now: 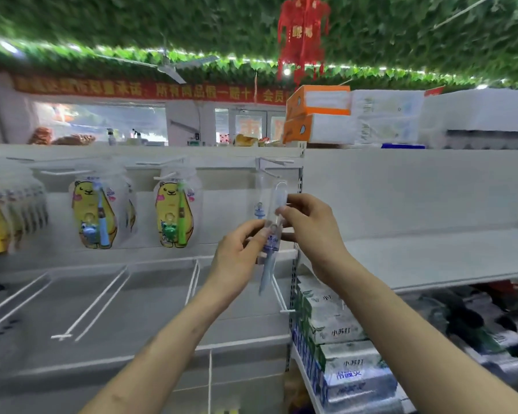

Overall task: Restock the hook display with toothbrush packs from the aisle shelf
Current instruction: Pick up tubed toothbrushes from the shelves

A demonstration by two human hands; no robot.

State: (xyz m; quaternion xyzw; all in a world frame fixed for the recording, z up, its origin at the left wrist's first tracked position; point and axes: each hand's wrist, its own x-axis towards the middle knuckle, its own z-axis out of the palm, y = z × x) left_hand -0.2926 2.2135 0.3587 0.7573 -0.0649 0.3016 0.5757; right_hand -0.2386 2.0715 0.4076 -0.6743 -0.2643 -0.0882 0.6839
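A clear toothbrush pack [272, 234] with a pale blue brush inside is held upright in front of the hook display. My left hand [240, 258] pinches its lower half. My right hand [307, 222] pinches its upper part, just below the hang tab. The tab sits slightly under a white hook [271, 172] at the display's right end. Another clear pack with a blue piece [259, 210] hangs behind it. Two yellow bear packs [94, 213] [175, 213] hang on hooks further left, and a row of several packs [9, 213] hangs at the far left.
White wire dividers [102, 303] split the grey shelf below the hooks. Stacked toothpaste boxes [338, 333] fill the lower right shelf. A bare white shelf [431, 258] runs to the right. Orange and white cartons [320, 115] sit on top of the unit.
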